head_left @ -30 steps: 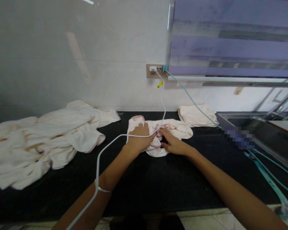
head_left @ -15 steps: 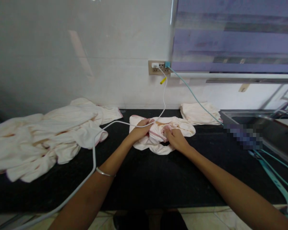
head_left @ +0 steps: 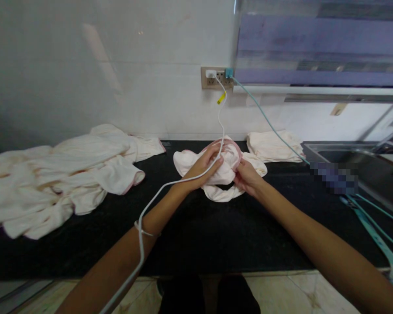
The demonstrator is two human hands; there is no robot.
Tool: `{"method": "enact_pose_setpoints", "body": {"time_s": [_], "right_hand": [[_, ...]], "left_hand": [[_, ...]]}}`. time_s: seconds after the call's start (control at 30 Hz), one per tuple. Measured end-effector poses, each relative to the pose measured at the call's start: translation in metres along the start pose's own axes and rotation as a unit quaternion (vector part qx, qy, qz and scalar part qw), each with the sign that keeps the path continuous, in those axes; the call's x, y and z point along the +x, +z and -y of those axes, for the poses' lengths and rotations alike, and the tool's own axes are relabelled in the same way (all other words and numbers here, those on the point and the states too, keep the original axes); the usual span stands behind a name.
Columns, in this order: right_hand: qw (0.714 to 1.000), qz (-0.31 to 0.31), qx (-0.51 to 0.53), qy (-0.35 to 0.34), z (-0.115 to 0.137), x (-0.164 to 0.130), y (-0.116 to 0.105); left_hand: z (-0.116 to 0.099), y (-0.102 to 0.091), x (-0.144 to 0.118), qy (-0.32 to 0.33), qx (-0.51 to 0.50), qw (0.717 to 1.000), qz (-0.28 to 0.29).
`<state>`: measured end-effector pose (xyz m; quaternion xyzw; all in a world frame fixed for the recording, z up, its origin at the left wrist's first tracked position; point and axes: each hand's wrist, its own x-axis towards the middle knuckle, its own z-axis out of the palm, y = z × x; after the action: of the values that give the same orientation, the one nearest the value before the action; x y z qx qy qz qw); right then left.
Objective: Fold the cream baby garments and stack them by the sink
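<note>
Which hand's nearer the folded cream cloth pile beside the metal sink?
Right. The right hand is in front and left of the folded cream cloth pile; the left hand is farther left, both on the bunched pink-edged white cloth.

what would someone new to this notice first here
Probably the bunched pink-edged cloth mid-counter, with the left hand and right hand on it. Next, the big crumpled cloth heap sprawling over the left of the black counter. The white cable also stands out, running from the wall socket across the view in front of the left hand and forearm.
</note>
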<state>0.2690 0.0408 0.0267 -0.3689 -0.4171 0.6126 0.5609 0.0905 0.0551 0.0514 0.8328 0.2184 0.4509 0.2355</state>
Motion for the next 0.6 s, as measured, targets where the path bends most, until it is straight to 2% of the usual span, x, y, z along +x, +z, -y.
{"method": "enact_pose_setpoints", "body": {"time_s": [0.07,0.13,0.23,0.33,0.47,0.6], "right_hand": [[0.999,0.018,-0.007,0.027,0.003,0.000,0.000],[0.997,0.046,-0.038,0.045,0.003,0.000,-0.001],[0.992,0.082,-0.075,0.059,0.004,-0.001,-0.006],[0.987,0.105,-0.108,0.059,0.008,-0.003,-0.012],[0.974,0.090,-0.205,-0.025,0.018,-0.008,-0.017],[0.969,0.079,-0.229,-0.053,0.027,-0.010,-0.013]], "left_hand": [[0.005,0.001,-0.004,-0.024,0.073,0.996,0.036],[0.010,0.002,-0.010,-0.089,0.126,0.985,0.076],[0.015,0.002,-0.019,-0.159,0.150,0.968,0.124],[0.014,-0.001,-0.022,-0.130,0.138,0.967,0.171],[0.006,-0.003,-0.020,-0.084,0.125,0.964,0.219],[-0.004,0.005,-0.018,-0.073,0.137,0.971,0.181]]}}
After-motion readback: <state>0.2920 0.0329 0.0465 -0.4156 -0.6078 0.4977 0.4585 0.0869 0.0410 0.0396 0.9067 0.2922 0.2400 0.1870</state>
